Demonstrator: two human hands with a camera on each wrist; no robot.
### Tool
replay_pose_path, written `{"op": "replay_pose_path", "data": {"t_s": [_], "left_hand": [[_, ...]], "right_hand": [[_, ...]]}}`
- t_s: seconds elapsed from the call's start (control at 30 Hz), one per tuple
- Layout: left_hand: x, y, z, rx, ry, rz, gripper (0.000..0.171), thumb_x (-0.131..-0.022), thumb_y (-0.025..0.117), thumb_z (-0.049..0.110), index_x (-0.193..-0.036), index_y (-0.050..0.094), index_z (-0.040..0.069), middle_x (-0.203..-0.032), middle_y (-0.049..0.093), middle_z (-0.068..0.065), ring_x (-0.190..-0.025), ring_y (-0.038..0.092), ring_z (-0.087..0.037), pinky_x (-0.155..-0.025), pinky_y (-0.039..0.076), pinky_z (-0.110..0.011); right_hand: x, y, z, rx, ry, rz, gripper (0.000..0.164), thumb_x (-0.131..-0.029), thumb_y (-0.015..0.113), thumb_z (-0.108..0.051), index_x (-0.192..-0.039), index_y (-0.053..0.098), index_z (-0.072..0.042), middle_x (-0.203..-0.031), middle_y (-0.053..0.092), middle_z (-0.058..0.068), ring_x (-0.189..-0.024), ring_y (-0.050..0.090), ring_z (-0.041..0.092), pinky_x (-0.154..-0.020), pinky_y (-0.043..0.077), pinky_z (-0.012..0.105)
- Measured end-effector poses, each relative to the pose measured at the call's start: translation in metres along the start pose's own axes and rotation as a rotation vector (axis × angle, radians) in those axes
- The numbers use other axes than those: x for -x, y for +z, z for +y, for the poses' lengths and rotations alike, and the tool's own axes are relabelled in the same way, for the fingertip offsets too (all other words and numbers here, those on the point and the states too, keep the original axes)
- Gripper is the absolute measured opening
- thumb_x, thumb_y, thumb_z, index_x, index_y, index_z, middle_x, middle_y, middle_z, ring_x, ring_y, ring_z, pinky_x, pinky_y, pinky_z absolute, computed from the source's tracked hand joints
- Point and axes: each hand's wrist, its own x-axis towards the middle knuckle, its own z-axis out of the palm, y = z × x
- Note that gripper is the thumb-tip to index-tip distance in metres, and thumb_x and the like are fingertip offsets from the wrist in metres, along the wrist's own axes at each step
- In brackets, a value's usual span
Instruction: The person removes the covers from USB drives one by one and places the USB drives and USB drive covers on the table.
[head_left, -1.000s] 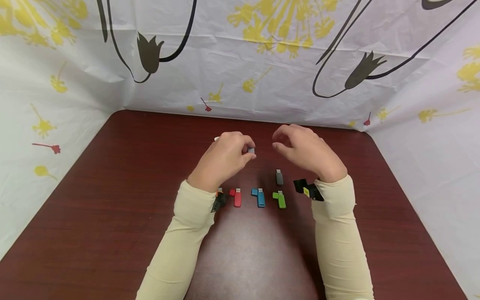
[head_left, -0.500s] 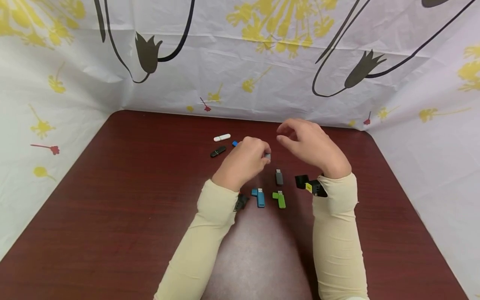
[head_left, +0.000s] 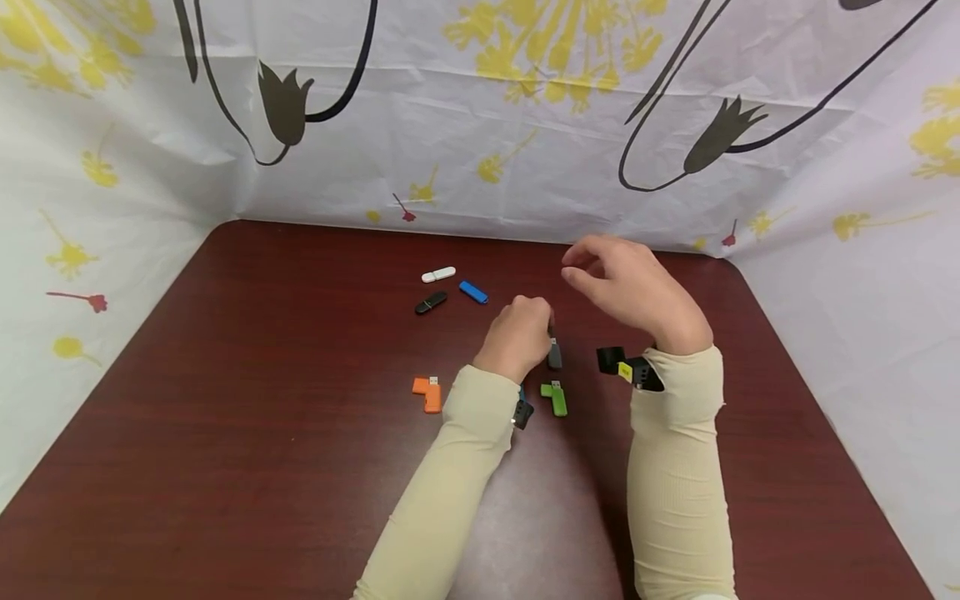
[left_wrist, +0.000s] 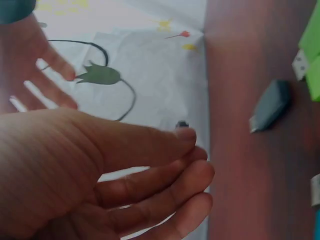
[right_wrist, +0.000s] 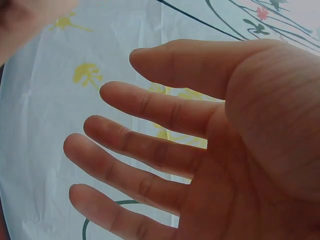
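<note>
My left hand (head_left: pixel 516 337) pinches a small dark grey USB stick cap (left_wrist: pixel 182 124) between thumb and index finger; most of the cap is hidden by the fingertips. Just right of that hand lies a grey USB stick (head_left: pixel 555 354), its metal plug bare, which the left wrist view shows on the table below the fingers. A green USB stick (head_left: pixel 558 400) with its cap beside it lies nearer the front. My right hand (head_left: pixel 637 287) hovers to the right, holding nothing, its fingers spread and relaxed in the right wrist view.
An orange USB stick (head_left: pixel 432 396) with its cap lies left of the left sleeve. The wrist covers most of a blue stick (head_left: pixel 522 392). Farther back lie white (head_left: pixel 438 275), black (head_left: pixel 431 302) and bright blue (head_left: pixel 473 292) capped sticks. A patterned cloth (head_left: pixel 480 167) encloses the table.
The left hand has moved right and toward the grey stick with the cap, uncovering the orange and back sticks and covering the red one. The right hand has drifted slightly right.
</note>
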Motion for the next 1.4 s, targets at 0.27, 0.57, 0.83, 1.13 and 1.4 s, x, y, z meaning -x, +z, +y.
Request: {"op": "replay_pose_path", "data": {"t_s": [0.27, 0.57, 0.83, 1.13, 1.4], "left_hand": [[-0.011, 0.018, -0.01, -0.012, -0.052, -0.002, 0.026, -0.107, 0.061, -0.002, -0.084, 0.07, 0.005, -0.072, 0.063, -0.008, -0.061, 0.056, -0.016, -0.058, 0.044, -0.028], [-0.016, 0.032, -0.014, -0.016, -0.05, -0.008, 0.021, -0.107, 0.058, -0.003, -0.114, 0.077, 0.002, -0.097, 0.076, -0.015, -0.077, 0.071, -0.022, -0.066, 0.052, -0.031], [-0.017, 0.036, -0.015, -0.003, -0.033, 0.015, 0.022, -0.108, 0.057, -0.005, -0.114, 0.077, 0.001, -0.099, 0.076, -0.017, -0.081, 0.073, -0.023, -0.066, 0.053, -0.031], [-0.016, 0.025, -0.015, -0.042, -0.048, 0.048, 0.026, -0.109, 0.062, 0.008, -0.085, 0.071, 0.007, -0.066, 0.055, -0.003, -0.058, 0.052, -0.016, -0.058, 0.045, -0.032], [0.002, -0.021, -0.012, -0.032, 0.013, 0.094, 0.033, -0.111, 0.064, 0.028, -0.134, 0.073, 0.005, -0.126, 0.072, -0.012, -0.109, 0.072, -0.025, -0.091, 0.063, -0.041]], "right_hand": [[0.001, 0.0, 0.001, -0.01, 0.01, -0.009, 0.027, -0.109, 0.061, -0.027, -0.127, 0.072, -0.009, -0.127, 0.073, 0.012, -0.118, 0.071, 0.032, -0.1, 0.055, 0.054], [0.003, 0.0, 0.001, -0.01, 0.015, -0.026, 0.026, -0.109, 0.061, -0.025, -0.127, 0.071, -0.008, -0.128, 0.072, 0.012, -0.119, 0.07, 0.032, -0.1, 0.055, 0.054], [0.004, -0.001, 0.001, -0.012, 0.014, -0.029, 0.027, -0.11, 0.061, -0.025, -0.128, 0.071, -0.007, -0.128, 0.072, 0.012, -0.118, 0.07, 0.032, -0.1, 0.055, 0.054], [0.004, -0.001, 0.002, -0.007, 0.012, -0.035, 0.028, -0.11, 0.061, -0.025, -0.128, 0.071, -0.007, -0.13, 0.072, 0.013, -0.119, 0.07, 0.032, -0.101, 0.055, 0.055], [0.002, 0.001, 0.004, 0.001, 0.002, -0.029, 0.027, -0.109, 0.062, -0.023, -0.127, 0.071, -0.005, -0.129, 0.072, 0.014, -0.119, 0.07, 0.033, -0.101, 0.055, 0.055]]}}
